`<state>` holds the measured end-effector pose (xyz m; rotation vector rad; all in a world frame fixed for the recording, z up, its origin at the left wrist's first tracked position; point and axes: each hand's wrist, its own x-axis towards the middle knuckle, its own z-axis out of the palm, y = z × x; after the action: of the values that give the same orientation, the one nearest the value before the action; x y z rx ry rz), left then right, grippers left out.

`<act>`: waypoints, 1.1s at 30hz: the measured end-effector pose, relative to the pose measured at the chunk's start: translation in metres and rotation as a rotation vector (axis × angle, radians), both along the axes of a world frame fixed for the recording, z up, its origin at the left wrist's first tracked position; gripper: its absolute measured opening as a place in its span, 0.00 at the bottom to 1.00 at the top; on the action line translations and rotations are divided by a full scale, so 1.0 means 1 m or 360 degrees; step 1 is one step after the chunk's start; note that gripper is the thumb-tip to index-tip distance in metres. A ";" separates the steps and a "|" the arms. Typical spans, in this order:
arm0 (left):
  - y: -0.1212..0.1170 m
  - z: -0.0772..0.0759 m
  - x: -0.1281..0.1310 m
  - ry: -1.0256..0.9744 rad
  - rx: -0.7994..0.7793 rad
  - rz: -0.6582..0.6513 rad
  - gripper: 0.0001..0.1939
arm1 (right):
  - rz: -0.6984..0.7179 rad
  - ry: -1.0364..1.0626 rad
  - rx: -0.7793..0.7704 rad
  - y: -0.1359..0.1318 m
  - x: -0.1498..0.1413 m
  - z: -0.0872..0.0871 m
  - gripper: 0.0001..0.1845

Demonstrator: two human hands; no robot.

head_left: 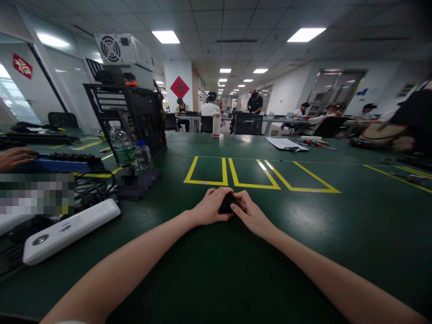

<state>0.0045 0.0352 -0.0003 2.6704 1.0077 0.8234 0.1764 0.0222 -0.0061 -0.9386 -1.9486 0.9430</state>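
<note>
A small, dark, rounded object point(227, 204) is between my two hands, just above or on the green table point(243, 270); its exact kind is hidden by the fingers. My left hand point(212, 208) wraps round it from the left, thumb underneath and fingers over the top. From the other side my right hand point(250, 213) pinches its right edge with thumb and fingertips. Beyond both hands, yellow tape outlines point(205, 182) mark the tabletop.
On the left stand an open computer case point(145, 119) and water bottles point(122, 146), with a white power strip point(72, 231) nearer. Another person's hand point(16, 158) is at far left. Farther back are a white cup point(216, 125), a clipboard point(286, 144) and a screwdriver point(313, 143).
</note>
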 end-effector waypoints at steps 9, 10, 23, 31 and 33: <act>-0.002 0.003 0.001 -0.0010 -0.0027 0.0003 0.31 | -0.0232 -0.0027 0.0041 0.006 -0.006 -0.001 0.10; -0.002 0.004 0.001 -0.0009 -0.0032 0.0005 0.31 | -0.0233 -0.0028 0.0041 0.006 -0.006 -0.002 0.10; 0.000 0.000 0.000 -0.0005 0.0008 0.0002 0.32 | -0.0166 -0.0083 0.0198 -0.005 -0.002 0.002 0.07; -0.001 0.002 0.002 -0.0021 -0.0010 -0.0004 0.31 | -0.0223 0.0062 0.0048 0.007 -0.006 -0.007 0.10; -0.002 0.003 0.001 -0.0011 -0.0022 -0.0003 0.31 | -0.0228 -0.0007 0.0046 0.006 -0.005 -0.006 0.11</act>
<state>0.0059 0.0335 0.0024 2.6549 1.0059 0.8215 0.1713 0.0278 -0.0118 -1.0490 -1.8666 0.8293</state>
